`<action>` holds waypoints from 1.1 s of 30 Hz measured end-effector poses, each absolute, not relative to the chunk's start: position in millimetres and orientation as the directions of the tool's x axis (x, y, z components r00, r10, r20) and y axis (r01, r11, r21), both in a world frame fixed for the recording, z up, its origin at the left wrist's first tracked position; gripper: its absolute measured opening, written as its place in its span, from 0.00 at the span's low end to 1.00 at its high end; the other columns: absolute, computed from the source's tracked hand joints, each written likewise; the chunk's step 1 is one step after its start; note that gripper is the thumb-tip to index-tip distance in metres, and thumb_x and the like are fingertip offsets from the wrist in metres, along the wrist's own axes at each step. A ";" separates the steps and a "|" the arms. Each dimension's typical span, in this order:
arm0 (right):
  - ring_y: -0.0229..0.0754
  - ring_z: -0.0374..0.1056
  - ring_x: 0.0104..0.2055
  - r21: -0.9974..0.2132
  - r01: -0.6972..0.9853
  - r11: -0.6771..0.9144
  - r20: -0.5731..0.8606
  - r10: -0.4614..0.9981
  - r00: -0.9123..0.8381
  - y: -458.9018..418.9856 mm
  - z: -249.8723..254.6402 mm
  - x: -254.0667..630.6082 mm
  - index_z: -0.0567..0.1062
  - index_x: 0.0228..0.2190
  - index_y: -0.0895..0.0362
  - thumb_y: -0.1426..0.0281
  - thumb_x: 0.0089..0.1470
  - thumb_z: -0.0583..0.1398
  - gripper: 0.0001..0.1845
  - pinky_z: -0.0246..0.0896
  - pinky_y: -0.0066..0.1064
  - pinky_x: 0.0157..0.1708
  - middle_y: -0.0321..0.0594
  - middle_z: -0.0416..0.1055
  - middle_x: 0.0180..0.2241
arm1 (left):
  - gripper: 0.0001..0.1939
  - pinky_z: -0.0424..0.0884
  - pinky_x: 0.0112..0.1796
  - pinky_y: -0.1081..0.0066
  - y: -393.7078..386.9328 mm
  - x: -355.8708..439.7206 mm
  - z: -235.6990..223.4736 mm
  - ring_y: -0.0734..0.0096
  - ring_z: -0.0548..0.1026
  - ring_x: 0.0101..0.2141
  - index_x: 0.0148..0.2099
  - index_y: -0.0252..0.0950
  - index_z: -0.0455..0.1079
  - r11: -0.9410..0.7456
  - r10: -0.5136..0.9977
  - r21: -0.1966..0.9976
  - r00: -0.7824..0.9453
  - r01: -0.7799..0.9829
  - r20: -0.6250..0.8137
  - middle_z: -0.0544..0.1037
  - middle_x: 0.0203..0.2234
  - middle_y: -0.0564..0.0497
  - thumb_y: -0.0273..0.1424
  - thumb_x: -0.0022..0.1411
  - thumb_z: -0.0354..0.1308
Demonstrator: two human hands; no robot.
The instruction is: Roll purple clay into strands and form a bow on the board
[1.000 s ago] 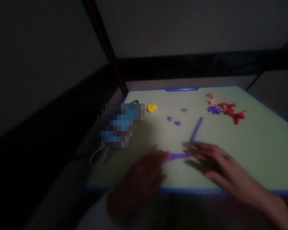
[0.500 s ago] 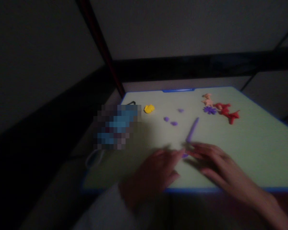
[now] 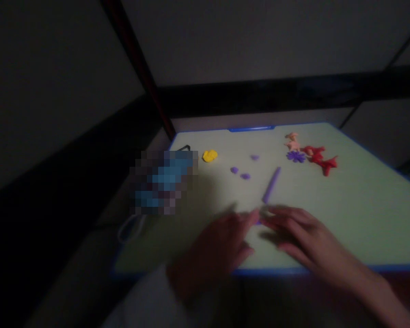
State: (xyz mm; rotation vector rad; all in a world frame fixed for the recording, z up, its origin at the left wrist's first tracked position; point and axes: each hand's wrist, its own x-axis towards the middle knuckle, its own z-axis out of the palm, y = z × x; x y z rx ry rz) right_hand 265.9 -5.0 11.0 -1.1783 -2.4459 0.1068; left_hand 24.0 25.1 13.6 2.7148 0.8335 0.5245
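While reaching low over a pale greenish, flat, smooth-looking board with a blue rim [image 3: 362,214], with both hands from the near side, pressing lightly with the extended forefinger of the left hand [image 3: 222,241] on a small purple piece of soft-looking, clay-like material [image 3: 258,223]. Mostly covered by the fingers, so impossible to tell its full shape. On the left hand, half-open, with the thumb apart from the forefinger and not clenched. On the right hand [image 3: 304,234], open and loosely arched, with the fingertips just beside the right end of the same piece; cannot tell the exact contact, because of blur and dim light. Just beyond the right fingertips, lying slantwise, a straight, smooth, round-looking purple rod [image 3: 272,185]. Farther to the left of this rod, flat on the board and apart from each other, three small rounded purple lumps [image 3: 245,176]. Near the far left part, a bright yellow, uneven, clay-like lump [image 3: 210,156]. At the far right, grouped close together, a purple flower-shaped piece with many petals [image 3: 295,156], a peach-coloured figure-like piece [image 3: 293,144] and a red, shiny-looking, branching piece with pointed ends [image 3: 319,159]. Along the left edge, a blurred, blocky blue object [image 3: 166,175], with a thin white loop [image 3: 131,228] at its near end; cannot tell its material. On the far edge, a long blue strip [image 3: 252,129].
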 end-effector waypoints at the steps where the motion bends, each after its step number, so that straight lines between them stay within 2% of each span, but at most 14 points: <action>1: 0.49 0.65 0.53 -0.233 0.734 0.638 0.335 0.761 -0.555 -4.8 11.2 265.5 0.65 0.50 0.55 0.60 0.61 0.52 0.19 0.66 0.45 0.48 0.47 0.70 0.50 | 0.29 0.68 0.53 0.59 24.9 22.8 12.0 0.61 0.69 0.54 0.65 0.36 0.44 -0.803 0.587 0.324 0.756 0.500 0.290 0.70 0.55 0.42 0.34 0.65 0.50; 6: 0.49 0.65 0.54 -0.210 0.725 0.656 0.349 0.743 -0.571 -5.0 14.0 266.1 0.65 0.50 0.56 0.59 0.62 0.51 0.20 0.66 0.46 0.49 0.48 0.70 0.51 | 0.27 0.69 0.51 0.60 25.1 20.4 7.3 0.64 0.72 0.51 0.64 0.36 0.45 -0.799 0.602 0.301 0.708 0.522 0.370 0.74 0.51 0.44 0.32 0.66 0.48; 10: 0.49 0.63 0.56 -0.220 0.704 0.675 0.365 0.726 -0.582 -5.1 14.8 266.0 0.64 0.53 0.57 0.56 0.61 0.50 0.24 0.66 0.45 0.49 0.49 0.67 0.54 | 0.27 0.71 0.50 0.60 25.1 22.2 7.5 0.64 0.74 0.48 0.64 0.36 0.45 -0.790 0.613 0.299 0.696 0.536 0.374 0.75 0.49 0.46 0.31 0.66 0.49; 15: 0.49 0.65 0.55 -0.222 0.711 0.668 0.329 0.737 -0.590 -3.6 15.0 261.4 0.68 0.49 0.57 0.56 0.60 0.52 0.22 0.64 0.46 0.51 0.48 0.70 0.52 | 0.29 0.71 0.49 0.62 25.5 21.8 7.8 0.66 0.75 0.47 0.64 0.37 0.43 -0.789 0.614 0.319 0.701 0.526 0.363 0.76 0.47 0.48 0.29 0.65 0.49; 19: 0.49 0.62 0.58 -0.238 0.680 0.694 0.369 0.712 -0.597 -2.3 17.7 259.9 0.65 0.53 0.59 0.52 0.60 0.47 0.29 0.64 0.46 0.51 0.52 0.67 0.55 | 0.27 0.71 0.49 0.61 25.9 19.5 6.7 0.66 0.74 0.47 0.64 0.37 0.46 -0.789 0.614 0.319 0.677 0.525 0.405 0.76 0.48 0.47 0.29 0.66 0.49; 23: 0.50 0.59 0.60 -0.237 0.647 0.724 0.356 0.685 -0.636 -0.3 21.3 256.1 0.63 0.55 0.61 0.49 0.60 0.46 0.33 0.62 0.46 0.53 0.55 0.65 0.56 | 0.25 0.72 0.46 0.62 26.0 18.9 5.4 0.66 0.76 0.44 0.64 0.38 0.49 -0.782 0.620 0.324 0.610 0.532 0.494 0.78 0.44 0.47 0.29 0.66 0.49; 28: 0.50 0.57 0.61 -0.256 0.649 0.716 0.286 0.698 -0.657 1.9 22.5 249.0 0.64 0.54 0.60 0.51 0.59 0.49 0.31 0.60 0.48 0.55 0.53 0.65 0.56 | 0.25 0.73 0.44 0.62 27.1 19.3 6.3 0.67 0.77 0.41 0.63 0.38 0.49 -0.774 0.632 0.327 0.627 0.542 0.456 0.79 0.41 0.48 0.28 0.65 0.49; 33: 0.50 0.57 0.61 -0.250 0.642 0.725 0.305 0.688 -0.658 3.3 19.9 249.3 0.63 0.54 0.62 0.49 0.59 0.48 0.34 0.60 0.48 0.55 0.54 0.65 0.56 | 0.24 0.74 0.43 0.61 27.1 18.5 5.6 0.66 0.78 0.40 0.63 0.36 0.51 -0.780 0.622 0.310 0.626 0.543 0.470 0.80 0.41 0.47 0.28 0.65 0.49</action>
